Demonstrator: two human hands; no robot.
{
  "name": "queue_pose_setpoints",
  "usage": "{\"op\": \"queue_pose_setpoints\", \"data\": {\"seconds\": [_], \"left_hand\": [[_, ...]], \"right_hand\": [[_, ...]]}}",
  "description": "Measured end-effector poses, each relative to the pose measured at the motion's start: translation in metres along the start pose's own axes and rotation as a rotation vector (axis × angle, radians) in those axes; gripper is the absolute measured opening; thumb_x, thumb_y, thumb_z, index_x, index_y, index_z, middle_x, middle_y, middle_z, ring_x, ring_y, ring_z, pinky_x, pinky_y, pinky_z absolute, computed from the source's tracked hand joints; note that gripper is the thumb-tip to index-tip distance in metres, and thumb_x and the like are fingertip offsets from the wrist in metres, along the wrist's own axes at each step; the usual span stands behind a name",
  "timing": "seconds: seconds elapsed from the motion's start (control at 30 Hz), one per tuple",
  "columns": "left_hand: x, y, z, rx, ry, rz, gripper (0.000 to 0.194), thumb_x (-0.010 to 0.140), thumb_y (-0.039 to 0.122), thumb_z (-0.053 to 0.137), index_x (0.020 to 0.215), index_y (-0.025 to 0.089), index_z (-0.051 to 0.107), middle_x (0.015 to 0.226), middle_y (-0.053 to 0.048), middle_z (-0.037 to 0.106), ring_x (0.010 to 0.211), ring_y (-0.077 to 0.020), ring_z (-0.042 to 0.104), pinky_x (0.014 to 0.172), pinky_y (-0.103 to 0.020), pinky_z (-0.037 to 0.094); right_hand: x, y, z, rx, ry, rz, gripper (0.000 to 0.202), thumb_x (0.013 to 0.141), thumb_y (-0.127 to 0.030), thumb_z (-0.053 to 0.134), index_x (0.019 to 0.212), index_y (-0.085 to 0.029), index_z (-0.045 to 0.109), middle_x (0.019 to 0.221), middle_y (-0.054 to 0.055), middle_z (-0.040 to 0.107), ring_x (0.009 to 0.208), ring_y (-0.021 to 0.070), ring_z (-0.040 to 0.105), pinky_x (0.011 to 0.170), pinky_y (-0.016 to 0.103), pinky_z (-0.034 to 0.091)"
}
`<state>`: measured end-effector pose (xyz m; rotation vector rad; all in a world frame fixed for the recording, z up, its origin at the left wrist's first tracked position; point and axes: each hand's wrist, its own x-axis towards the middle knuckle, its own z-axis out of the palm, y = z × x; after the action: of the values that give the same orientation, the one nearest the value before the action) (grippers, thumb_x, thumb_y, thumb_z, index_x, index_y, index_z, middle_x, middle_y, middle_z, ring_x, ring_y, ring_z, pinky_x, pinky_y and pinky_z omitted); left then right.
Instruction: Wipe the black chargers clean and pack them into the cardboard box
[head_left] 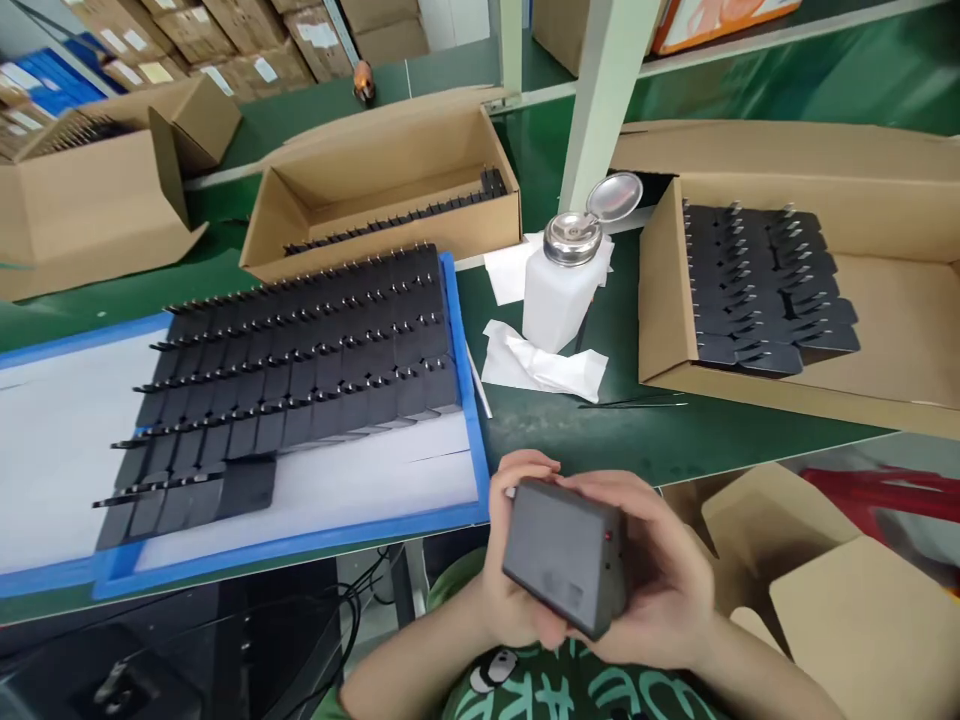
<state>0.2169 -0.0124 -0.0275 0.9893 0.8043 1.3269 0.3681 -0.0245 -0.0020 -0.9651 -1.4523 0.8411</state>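
Note:
Between my two hands, in front of my chest, is a small black plastic box (559, 555) with a tiny red spot on its right side. My left hand (510, 570) wraps round its left edge, fingers closed. The right side is held by my right hand (660, 570), with its fingers curled over the top and the thumb below. Left of my hands, rows of black adapter-like units with metal prongs (300, 370) stand on a white board with a blue border (420, 460). Similar black units (757, 285) fill the left part of a cardboard box (667, 300) on the right.
A white pump bottle (555, 295) with its metal lid raised stands among crumpled white tissues (544, 365). Behind the board is another cardboard box (382, 235) with more units. A pale post (600, 100) rises from the green bench (540, 440). Open cartons (862, 610) lie below right.

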Motion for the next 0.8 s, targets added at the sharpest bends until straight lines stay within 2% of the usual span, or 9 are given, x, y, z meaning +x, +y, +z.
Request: {"op": "queue_pose_setpoints", "data": {"seconds": [0.13,0.23,0.3,0.37,0.47,0.53,0.6,0.73,0.8], "left_hand": [[0.000,0.034,-0.020,0.442,-0.486,-0.191,0.096,0.065,0.051,0.093,0.149,0.032,0.050,0.152,-0.017,0.044,0.139,-0.0412,0.048,0.110,-0.053,0.049],[0.003,0.049,-0.021,0.677,-0.639,-0.096,0.098,0.079,0.030,0.086,0.160,0.034,0.031,0.162,-0.016,0.039,0.148,-0.0398,0.042,0.117,-0.058,0.043],[0.004,0.049,-0.015,0.664,-0.636,0.021,0.096,0.084,0.023,0.080,0.162,0.033,0.026,0.155,-0.016,0.050,0.144,-0.0377,0.049,0.117,-0.057,0.044],[0.007,0.046,-0.009,0.576,-0.547,0.051,0.096,0.083,0.021,0.080,0.162,0.034,0.027,0.145,-0.015,0.060,0.132,-0.0366,0.060,0.110,-0.054,0.052],[0.015,0.046,-0.009,0.416,-0.421,-0.004,0.098,0.077,0.019,0.084,0.159,0.036,0.033,0.133,-0.013,0.068,0.115,-0.0339,0.071,0.095,-0.046,0.060],[0.022,0.049,-0.015,0.363,-0.385,0.000,0.094,0.075,0.019,0.085,0.155,0.035,0.040,0.130,-0.011,0.069,0.113,-0.0319,0.072,0.092,-0.041,0.060],[0.029,0.050,-0.022,0.395,-0.336,0.061,0.081,0.074,0.019,0.084,0.147,0.032,0.051,0.131,-0.011,0.069,0.114,-0.0303,0.071,0.093,-0.039,0.059],[0.039,0.045,-0.032,0.471,-0.263,0.154,0.069,0.070,0.014,0.086,0.132,0.029,0.060,0.130,-0.008,0.069,0.119,-0.0266,0.068,0.096,-0.034,0.056],[0.041,0.039,-0.034,0.462,-0.264,0.148,0.070,0.069,0.014,0.087,0.132,0.030,0.059,0.130,-0.007,0.069,0.120,-0.0243,0.067,0.097,-0.032,0.056]], "right_hand": [[-0.003,-0.015,-0.050,-0.323,-0.280,-0.015,0.073,0.067,-0.022,0.073,0.139,-0.024,0.057,0.117,0.011,0.069,0.098,0.0298,0.072,0.077,0.038,0.063],[-0.001,-0.024,-0.062,-0.556,-0.462,-0.031,0.070,0.071,-0.019,0.069,0.139,-0.022,0.056,0.121,0.011,0.069,0.102,0.0284,0.072,0.075,0.033,0.064],[0.002,-0.027,-0.057,-0.576,-0.550,-0.020,0.072,0.073,-0.021,0.071,0.143,-0.022,0.053,0.125,0.012,0.066,0.101,0.0279,0.072,0.071,0.032,0.064],[0.007,-0.029,-0.048,-0.518,-0.576,0.022,0.075,0.075,-0.023,0.075,0.146,-0.024,0.051,0.128,0.012,0.064,0.101,0.0277,0.072,0.072,0.033,0.064],[0.020,-0.027,-0.039,-0.372,-0.487,0.061,0.083,0.077,-0.032,0.085,0.150,-0.032,0.045,0.129,0.011,0.060,0.106,0.0277,0.069,0.075,0.033,0.064],[0.032,-0.022,-0.038,-0.200,-0.456,0.074,0.090,0.075,-0.042,0.088,0.152,-0.037,0.041,0.134,0.010,0.056,0.098,0.0243,0.068,0.065,0.031,0.062],[0.046,-0.012,-0.039,-0.102,-0.403,0.092,0.081,0.081,-0.046,0.082,0.151,-0.038,0.042,0.140,0.010,0.050,0.085,0.0190,0.067,0.059,0.030,0.059],[0.073,0.020,-0.035,-0.517,-0.125,0.003,0.040,0.096,-0.028,0.065,0.136,-0.027,0.060,0.129,0.011,0.060,0.082,0.0182,0.063,0.073,0.036,0.058],[0.084,0.039,-0.027,-0.749,-0.132,-0.107,0.030,0.095,-0.024,0.065,0.125,-0.021,0.066,0.117,0.011,0.068,0.092,0.0237,0.064,0.082,0.041,0.057]]}}
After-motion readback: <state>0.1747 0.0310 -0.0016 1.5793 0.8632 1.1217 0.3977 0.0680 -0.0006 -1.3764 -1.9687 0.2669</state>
